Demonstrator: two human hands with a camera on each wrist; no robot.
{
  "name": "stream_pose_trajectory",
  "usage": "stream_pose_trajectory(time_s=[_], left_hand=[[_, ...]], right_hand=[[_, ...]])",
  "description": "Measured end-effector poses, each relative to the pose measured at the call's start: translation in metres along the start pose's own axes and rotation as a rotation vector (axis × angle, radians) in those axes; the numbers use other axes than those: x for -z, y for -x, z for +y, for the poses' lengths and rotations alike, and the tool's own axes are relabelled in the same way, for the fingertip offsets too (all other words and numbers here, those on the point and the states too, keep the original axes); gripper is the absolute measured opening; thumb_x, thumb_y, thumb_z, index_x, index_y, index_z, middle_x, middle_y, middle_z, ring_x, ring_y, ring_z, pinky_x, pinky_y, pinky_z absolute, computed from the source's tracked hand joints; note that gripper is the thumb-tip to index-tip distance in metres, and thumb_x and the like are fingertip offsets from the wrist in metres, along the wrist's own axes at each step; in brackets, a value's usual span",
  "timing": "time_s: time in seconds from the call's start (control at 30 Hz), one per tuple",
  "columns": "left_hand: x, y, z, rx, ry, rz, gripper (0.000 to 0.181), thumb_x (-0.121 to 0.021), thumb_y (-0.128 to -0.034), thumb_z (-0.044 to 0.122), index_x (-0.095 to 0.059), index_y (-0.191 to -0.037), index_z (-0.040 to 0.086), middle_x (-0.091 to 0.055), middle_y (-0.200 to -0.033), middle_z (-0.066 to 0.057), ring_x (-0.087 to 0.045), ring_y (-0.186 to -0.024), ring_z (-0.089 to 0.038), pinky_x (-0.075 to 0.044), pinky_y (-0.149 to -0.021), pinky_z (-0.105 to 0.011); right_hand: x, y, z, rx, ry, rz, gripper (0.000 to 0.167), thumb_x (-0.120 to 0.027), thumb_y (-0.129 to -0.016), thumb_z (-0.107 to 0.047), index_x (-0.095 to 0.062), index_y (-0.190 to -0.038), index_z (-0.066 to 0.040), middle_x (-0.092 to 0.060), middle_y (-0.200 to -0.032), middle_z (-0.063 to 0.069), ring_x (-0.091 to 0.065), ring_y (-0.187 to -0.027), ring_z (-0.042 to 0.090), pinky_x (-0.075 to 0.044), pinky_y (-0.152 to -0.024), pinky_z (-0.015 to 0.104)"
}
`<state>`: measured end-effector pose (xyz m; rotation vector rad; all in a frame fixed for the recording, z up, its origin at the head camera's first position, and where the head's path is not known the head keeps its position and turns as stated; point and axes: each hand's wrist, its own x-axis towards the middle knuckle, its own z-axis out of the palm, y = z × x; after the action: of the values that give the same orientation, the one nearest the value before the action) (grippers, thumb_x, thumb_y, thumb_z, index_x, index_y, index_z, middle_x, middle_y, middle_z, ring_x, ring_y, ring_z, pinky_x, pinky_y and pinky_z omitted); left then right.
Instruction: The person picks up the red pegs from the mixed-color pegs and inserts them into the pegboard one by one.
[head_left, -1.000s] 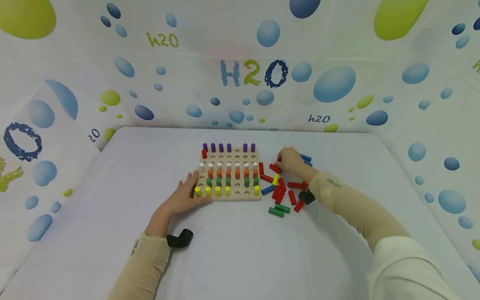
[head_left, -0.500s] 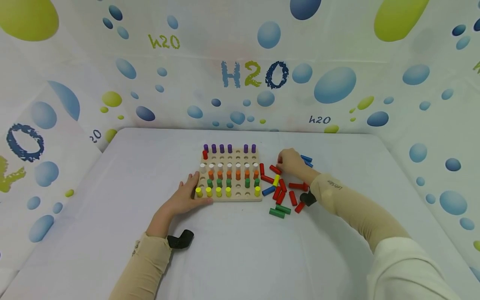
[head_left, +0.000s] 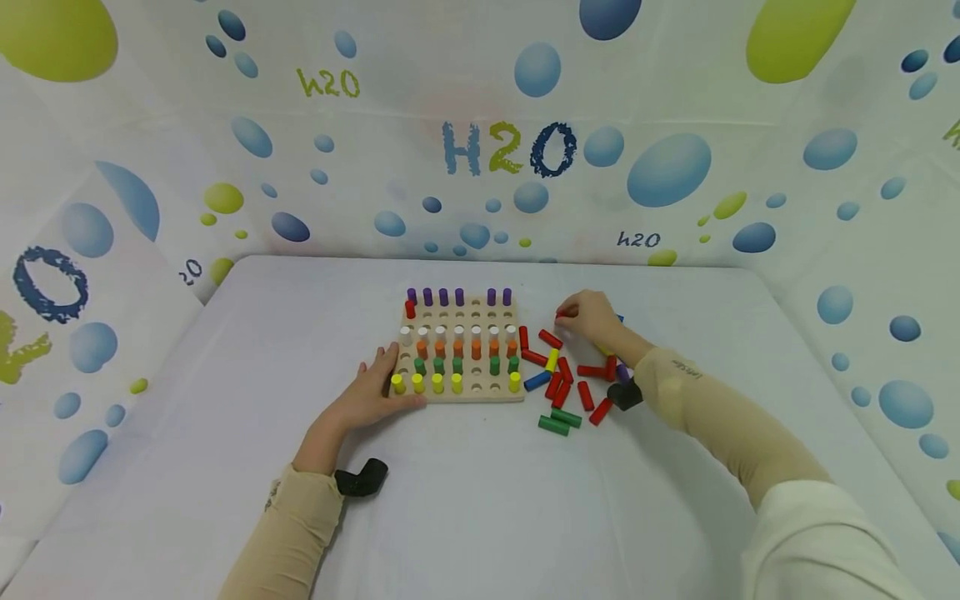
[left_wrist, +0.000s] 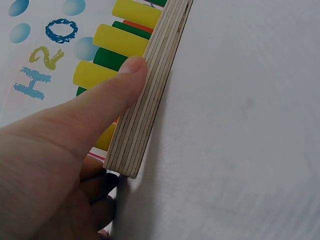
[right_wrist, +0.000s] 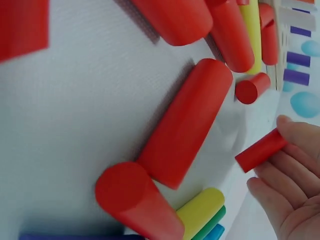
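A wooden pegboard [head_left: 472,399] holds upright rows of purple, white, orange, green and yellow pegs, plus one red peg [head_left: 410,310] at its upper left. My left hand [head_left: 367,398] holds the board's near left corner. Its thumb [left_wrist: 117,90] lies against the layered front edge, while the other fingers are along the left side, partly hidden. Over the loose pegs to the right, my right hand [head_left: 590,315] pinches a red peg [right_wrist: 260,150] between thumb and fingers, apart from the pegs below.
Loose red pegs [head_left: 585,396] lie scattered right of the board. Among them are a blue peg [head_left: 537,381], a yellow peg [head_left: 552,360] and two green pegs [head_left: 553,426]. The right forearm partly covers others. A patterned backdrop [head_left: 480,83] rises behind the white tabletop [head_left: 480,517].
My right hand has lifted slightly away from the loose pegs with a red peg in its fingers, uncovering a purple peg near the wrist. The left hand stays at the board's corner.
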<state>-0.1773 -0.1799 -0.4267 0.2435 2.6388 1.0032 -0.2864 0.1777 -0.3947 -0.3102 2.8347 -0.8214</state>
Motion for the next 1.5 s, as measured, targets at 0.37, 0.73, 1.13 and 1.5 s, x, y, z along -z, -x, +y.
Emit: stream_pose_trajectory(time_s=[0.37, 0.73, 1.13, 1.5], left_hand=[[-0.002, -0.001, -0.001, 0.012, 0.011, -0.009, 0.109, -0.07, -0.0807, 0.051, -0.004, -0.152, 0.001, -0.003, -0.158, -0.02, 0.004, -0.145, -0.036, 0.005, -0.116, -0.053], [-0.001, 0.001, 0.001, 0.011, 0.01, 0.001, 0.108, -0.07, -0.0806, 0.05, -0.005, -0.152, 0.001, -0.004, -0.158, -0.02, 0.004, -0.145, -0.036, 0.005, -0.116, -0.052], [0.0, 0.001, 0.001, 0.01, 0.008, 0.003, 0.109, -0.07, -0.08, 0.051, -0.005, -0.152, 0.001, -0.004, -0.158, -0.019, 0.004, -0.145, -0.035, 0.005, -0.116, -0.052], [0.0, 0.0, 0.001, 0.006, 0.002, 0.0, 0.109, -0.07, -0.0801, 0.052, -0.005, -0.152, 0.001, -0.004, -0.158, -0.019, 0.004, -0.145, -0.035, 0.005, -0.116, -0.052]], right_hand=[[0.003, 0.005, 0.01, -0.075, -0.257, 0.044, 0.032, -0.064, -0.092, -0.018, -0.065, -0.115, 0.003, -0.067, -0.111, 0.02, -0.063, -0.102, 0.031, -0.05, -0.094, 0.041], [0.002, 0.007, 0.009, -0.178, -0.44, 0.047, 0.037, -0.062, -0.093, -0.024, -0.062, -0.122, 0.0, -0.064, -0.12, 0.019, -0.06, -0.108, 0.03, -0.05, -0.096, 0.038], [0.002, 0.004, -0.006, -0.186, -0.605, 0.031, 0.039, -0.062, -0.093, -0.021, -0.058, -0.125, 0.002, -0.06, -0.126, 0.02, -0.058, -0.114, 0.029, -0.049, -0.096, 0.034], [-0.005, -0.003, -0.026, -0.197, -0.694, 0.034, 0.037, -0.062, -0.093, -0.018, -0.057, -0.125, 0.001, -0.06, -0.125, 0.019, -0.058, -0.115, 0.028, -0.049, -0.097, 0.033]])
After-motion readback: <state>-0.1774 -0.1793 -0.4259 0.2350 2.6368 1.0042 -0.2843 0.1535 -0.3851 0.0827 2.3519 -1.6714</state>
